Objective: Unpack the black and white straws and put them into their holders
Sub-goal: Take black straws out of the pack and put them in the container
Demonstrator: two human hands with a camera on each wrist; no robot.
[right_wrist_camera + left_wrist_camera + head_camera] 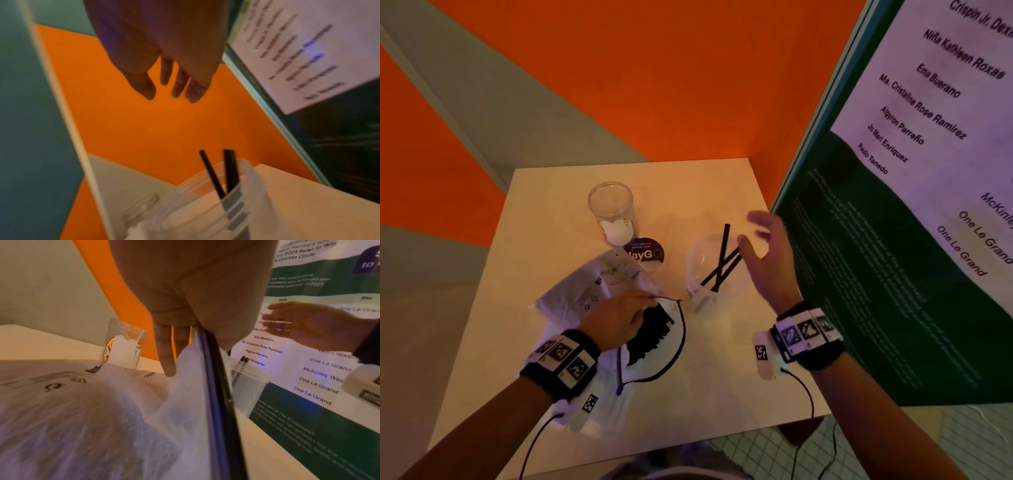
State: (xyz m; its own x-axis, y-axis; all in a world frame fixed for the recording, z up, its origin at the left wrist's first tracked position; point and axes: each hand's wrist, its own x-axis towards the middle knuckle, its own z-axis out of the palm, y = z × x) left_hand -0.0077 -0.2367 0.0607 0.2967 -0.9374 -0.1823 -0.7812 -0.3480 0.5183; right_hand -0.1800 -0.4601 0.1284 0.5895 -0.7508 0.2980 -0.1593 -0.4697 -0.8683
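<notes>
Head view showed the job partly done: three black straws (722,262) stood in the clear holder (717,270) at bench centre, the empty right hand (765,253) spread at its 3 o'clock. The left hand (616,320) gripped the open bag (654,337) of remaining black straws at 7 o'clock; white straws (616,231) sat in the cup (613,209) at 11.

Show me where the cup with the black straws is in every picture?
Head: cup with black straws sits right of centre, under the open right hand.
Left wrist: right of middle, behind the bag edge.
Right wrist: bottom centre, blurred.
Shared landmark: the name poster, always right of the cup.
</notes>
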